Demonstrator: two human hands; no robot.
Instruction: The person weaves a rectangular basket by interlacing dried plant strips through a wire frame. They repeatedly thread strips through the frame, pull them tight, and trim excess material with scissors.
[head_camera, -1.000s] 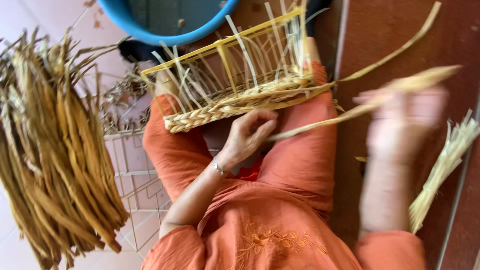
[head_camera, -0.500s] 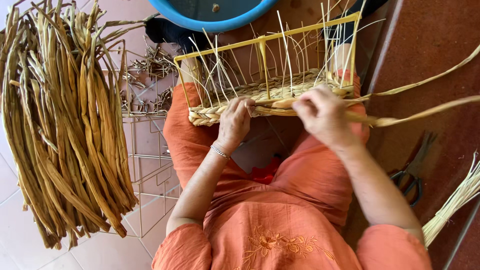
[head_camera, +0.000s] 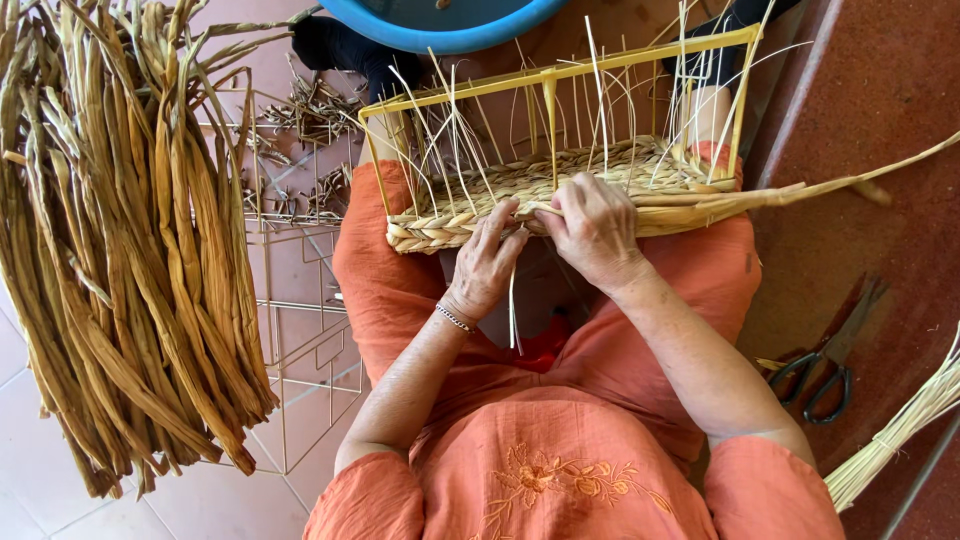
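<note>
Two bare hands are set close together on the near edge of a half-woven basket (head_camera: 560, 190), which is propped on the lap of a person dressed in orange. The left hand (head_camera: 487, 262) is laid against the braided rim with its fingers curled down over the weave, and a thin pale straw strand (head_camera: 513, 310) hangs from beneath it; whether that strand is actually pinched cannot be told from this angle. A thin bracelet (head_camera: 455, 319) is worn on the left wrist. The right hand (head_camera: 595, 230) is clenched over a flat band of twisted reed (head_camera: 790, 190) at the rim, and the band is drawn out from the hand to the right, past the basket's corner and on toward the frame's edge.

The basket is built on a yellow wire frame (head_camera: 550, 75), with woven rows filling only its lower part and loose thin stakes standing up above them. A blue tub (head_camera: 450, 22) is seen just beyond the frame at the top of the view. A large bundle of dried leaves (head_camera: 120, 250) is laid to the left on the tiled floor, beside a bare wire frame (head_camera: 300, 340). Dark-handled scissors (head_camera: 825, 365) are lying on the reddish floor to the right, well apart from the hands, and a tied bunch of pale straw (head_camera: 905, 425) is seen near the lower right corner.
</note>
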